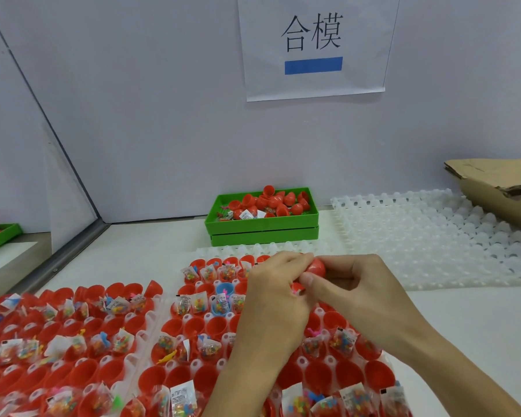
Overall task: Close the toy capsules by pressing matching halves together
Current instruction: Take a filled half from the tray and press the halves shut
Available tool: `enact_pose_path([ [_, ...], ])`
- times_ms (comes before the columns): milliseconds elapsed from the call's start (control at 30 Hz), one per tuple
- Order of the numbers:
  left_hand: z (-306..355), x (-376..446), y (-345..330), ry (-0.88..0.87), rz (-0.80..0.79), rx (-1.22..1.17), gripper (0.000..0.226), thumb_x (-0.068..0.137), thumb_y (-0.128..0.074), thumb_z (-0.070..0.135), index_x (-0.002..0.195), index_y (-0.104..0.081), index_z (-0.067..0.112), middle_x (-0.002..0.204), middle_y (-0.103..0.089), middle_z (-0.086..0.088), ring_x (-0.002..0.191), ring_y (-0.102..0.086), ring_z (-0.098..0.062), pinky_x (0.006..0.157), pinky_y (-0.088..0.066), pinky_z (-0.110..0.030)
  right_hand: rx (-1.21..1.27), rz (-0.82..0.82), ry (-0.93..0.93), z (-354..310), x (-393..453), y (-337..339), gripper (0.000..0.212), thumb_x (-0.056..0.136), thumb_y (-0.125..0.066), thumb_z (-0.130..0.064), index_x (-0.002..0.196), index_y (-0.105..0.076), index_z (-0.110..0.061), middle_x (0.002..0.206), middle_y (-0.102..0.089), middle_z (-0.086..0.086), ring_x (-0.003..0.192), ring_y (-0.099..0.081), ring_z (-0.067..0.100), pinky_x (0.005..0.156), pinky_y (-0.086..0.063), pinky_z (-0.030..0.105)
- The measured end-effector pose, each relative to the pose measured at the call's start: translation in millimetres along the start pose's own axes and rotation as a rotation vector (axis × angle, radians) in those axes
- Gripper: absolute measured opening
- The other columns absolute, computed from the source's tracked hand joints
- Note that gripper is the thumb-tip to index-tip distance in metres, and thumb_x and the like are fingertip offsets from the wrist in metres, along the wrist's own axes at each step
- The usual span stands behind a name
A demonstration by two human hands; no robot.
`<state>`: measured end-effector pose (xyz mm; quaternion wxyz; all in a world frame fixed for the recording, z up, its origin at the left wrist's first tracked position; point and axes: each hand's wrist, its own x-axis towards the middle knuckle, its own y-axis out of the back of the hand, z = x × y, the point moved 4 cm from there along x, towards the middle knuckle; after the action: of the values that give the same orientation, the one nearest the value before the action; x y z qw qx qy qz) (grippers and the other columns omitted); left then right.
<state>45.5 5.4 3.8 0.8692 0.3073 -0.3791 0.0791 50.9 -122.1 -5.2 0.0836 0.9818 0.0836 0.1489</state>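
Observation:
Both hands meet above the far edge of a white holder tray [387,361] full of open red capsule halves. My right hand [355,284] pinches a red capsule top [317,267] between thumb and fingers. My left hand [275,291] grips the lower red half [297,288], which is mostly hidden by my fingers, right under that top. The two halves touch or nearly touch; the joint is hidden. Many halves in the tray hold small clear toy packets [342,341]. One blue half [223,296] stands among the red ones.
A second full tray [146,335] of red halves lies on the left. Two stacked green bins [262,233] with loose red halves stand against the back wall. Empty translucent trays [433,236] lie at the right, with a cardboard box [500,191] behind them.

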Motion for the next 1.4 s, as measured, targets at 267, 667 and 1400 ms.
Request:
enact_pose_path([
  [267,0,1,0,0.038,0.004,-0.081,0.035,0.071,-0.080,-0.001,0.102,-0.077,0.017,0.091,-0.068,0.008,0.088,-0.060,-0.001,0.073,-0.049,-0.010,0.090,0.031,0.002,2,0,0,0.013,0.082,-0.075,-0.018,0.090,-0.080,-0.027,0.083,-0.078,-0.002,0.082,-0.075,0.013,0.074,-0.058,0.020],
  [667,-17,-1,-1,0.554,-0.281,-0.911,0.051,0.083,-0.070,0.038,0.129,-0.061,0.018,0.124,-0.068,0.001,0.118,-0.064,-0.017,0.096,-0.054,-0.037,0.463,-0.116,-0.049,6,6,5,0.027,0.084,-0.064,-0.021,0.107,-0.075,-0.013,0.103,-0.072,0.021,0.097,-0.070,0.035,0.080,-0.057,0.031],
  [1400,-12,-1,-7,0.394,-0.155,-0.731,0.038,0.081,-0.068,0.033,0.118,-0.071,0.024,0.105,-0.076,0.006,0.101,-0.071,-0.010,0.083,-0.057,-0.023,0.684,-0.288,-0.055,3,6,-4,0.034,0.087,-0.056,-0.019,0.111,-0.070,-0.001,0.116,-0.068,0.026,0.112,-0.065,0.037,0.088,-0.056,0.034],
])
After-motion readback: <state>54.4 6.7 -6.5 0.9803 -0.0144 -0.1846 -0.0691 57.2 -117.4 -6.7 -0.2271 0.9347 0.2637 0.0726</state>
